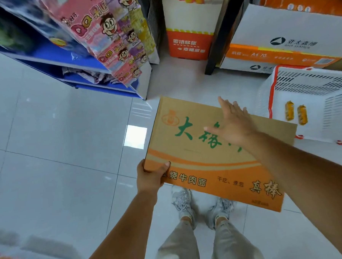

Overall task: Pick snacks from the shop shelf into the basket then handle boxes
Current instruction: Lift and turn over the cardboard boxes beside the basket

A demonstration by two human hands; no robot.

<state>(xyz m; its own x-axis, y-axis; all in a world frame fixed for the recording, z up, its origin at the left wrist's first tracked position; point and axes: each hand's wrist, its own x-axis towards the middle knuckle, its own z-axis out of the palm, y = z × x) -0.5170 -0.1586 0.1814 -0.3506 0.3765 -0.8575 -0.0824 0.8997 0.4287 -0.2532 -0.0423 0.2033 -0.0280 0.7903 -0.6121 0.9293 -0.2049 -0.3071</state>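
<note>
Left hand (pixel 151 175) grips the box (pixel 217 154) corner; right hand (pixel 232 122), fingers spread, hides its green print; basket (pixel 302 86) cut off right.

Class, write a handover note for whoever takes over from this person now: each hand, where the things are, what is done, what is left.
Left hand grips the near left corner of the brown cardboard box with green lettering and an orange band, held up over the person's shoes.
Right hand is open, fingers spread on or just above the box's top; contact unclear.
White slotted plastic basket with red trim stands on the floor to the right, two yellow snack packets inside.
Done: snacks in the basket. Left: probably steady the box with both hands and place it.
</note>
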